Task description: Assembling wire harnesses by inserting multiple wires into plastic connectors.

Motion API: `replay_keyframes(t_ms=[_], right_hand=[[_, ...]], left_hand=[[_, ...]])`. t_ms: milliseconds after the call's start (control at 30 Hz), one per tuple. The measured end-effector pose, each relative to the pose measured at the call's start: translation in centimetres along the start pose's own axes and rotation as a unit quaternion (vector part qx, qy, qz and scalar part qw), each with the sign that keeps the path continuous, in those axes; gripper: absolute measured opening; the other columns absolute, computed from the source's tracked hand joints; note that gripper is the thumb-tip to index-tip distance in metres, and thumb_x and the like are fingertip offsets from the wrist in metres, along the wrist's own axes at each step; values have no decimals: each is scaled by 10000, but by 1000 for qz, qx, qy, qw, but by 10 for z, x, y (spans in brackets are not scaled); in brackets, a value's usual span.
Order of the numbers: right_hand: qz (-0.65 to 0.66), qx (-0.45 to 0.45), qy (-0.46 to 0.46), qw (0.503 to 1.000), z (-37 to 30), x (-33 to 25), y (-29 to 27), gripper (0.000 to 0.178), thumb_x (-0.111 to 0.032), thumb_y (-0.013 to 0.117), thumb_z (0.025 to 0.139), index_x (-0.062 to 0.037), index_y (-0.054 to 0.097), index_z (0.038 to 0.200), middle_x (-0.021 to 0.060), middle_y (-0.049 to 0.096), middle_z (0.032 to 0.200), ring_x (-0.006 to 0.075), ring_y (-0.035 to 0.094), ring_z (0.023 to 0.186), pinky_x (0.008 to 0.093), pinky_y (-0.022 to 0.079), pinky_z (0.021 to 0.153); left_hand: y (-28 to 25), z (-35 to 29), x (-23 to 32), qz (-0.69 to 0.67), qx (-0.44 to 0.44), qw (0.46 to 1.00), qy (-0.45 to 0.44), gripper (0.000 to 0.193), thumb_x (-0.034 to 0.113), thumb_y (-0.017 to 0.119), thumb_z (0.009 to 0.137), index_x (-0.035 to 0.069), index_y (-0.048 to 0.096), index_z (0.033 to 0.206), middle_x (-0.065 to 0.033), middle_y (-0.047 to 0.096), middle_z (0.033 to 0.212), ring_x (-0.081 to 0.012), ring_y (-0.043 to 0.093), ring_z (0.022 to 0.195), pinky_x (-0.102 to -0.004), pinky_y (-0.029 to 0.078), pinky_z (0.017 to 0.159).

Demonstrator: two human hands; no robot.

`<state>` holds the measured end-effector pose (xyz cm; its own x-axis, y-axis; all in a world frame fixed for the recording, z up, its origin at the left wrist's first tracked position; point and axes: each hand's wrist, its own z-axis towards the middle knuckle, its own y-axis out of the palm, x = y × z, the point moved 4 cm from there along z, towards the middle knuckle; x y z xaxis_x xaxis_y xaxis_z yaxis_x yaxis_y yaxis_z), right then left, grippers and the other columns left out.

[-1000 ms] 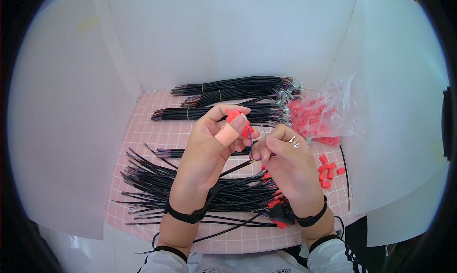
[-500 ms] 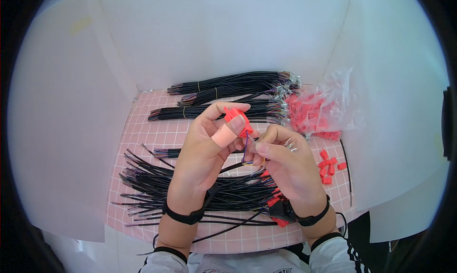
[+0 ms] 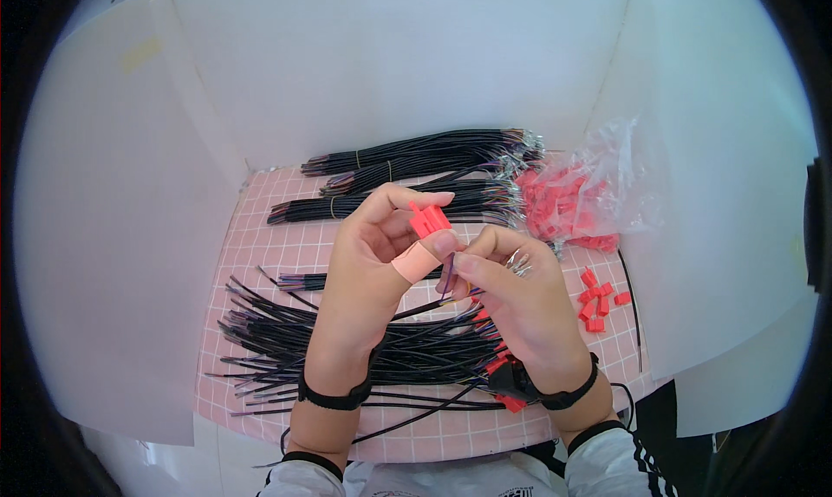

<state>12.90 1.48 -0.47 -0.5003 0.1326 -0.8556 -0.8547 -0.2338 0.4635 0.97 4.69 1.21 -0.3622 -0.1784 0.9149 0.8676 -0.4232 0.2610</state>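
Note:
Between the thumb and fingers of my left hand (image 3: 377, 259) is a red plastic connector housing (image 3: 428, 220). A tan bandage (image 3: 416, 262) wraps that thumb. My right hand (image 3: 524, 293) pinches thin coloured wires at the end of a black cable (image 3: 418, 311), close to the housing. A purple wire (image 3: 448, 274) runs up between the two hands. Several bare metal terminals (image 3: 520, 263) stick out by my right fingers. Whether any wire sits inside the housing is hidden by my left thumb and fingers.
Bundled black cables (image 3: 425, 143) lie at the back. A clear plastic bag (image 3: 598, 189) of red housings stands back right, with loose red housings (image 3: 596, 302) nearer. Below my hands spreads a pile of black cables (image 3: 347, 345). White panels (image 3: 416, 55) enclose the pink gridded mat (image 3: 260, 246).
My left thumb has shifted down to the housing's lower end, and the housing has turned so more of its face shows. Both hands stay close together, still gripping housing and wires.

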Motion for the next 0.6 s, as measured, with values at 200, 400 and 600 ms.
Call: replay_keyframes(t_ms=[200,400,600], right_hand=[[-33,-1,-10,999,1,-4,-2,100,-90,572,797,-5,551,749,47,565,673,98,525,647,222,417,624],[-237,46,-64,968,-2,-15,0,119,-111,575,798,-5,558,747,47,569,679,93,521,646,218,409,616],[-46,-17,-6,999,4,-7,-7,138,-125,563,806,3,566,754,51,565,677,98,523,649,223,409,622]], left_hand=[[0,1,0,-12,-10,999,36,265,36,625,742,6,523,985,-34,566,802,-82,540,767,-228,430,715],[1,1,-4,-27,25,999,-7,252,40,620,748,6,512,972,-41,567,803,-87,537,759,-231,430,715],[2,2,-7,-34,27,999,-5,251,36,621,746,6,505,966,-45,568,811,-85,535,760,-224,426,710]])
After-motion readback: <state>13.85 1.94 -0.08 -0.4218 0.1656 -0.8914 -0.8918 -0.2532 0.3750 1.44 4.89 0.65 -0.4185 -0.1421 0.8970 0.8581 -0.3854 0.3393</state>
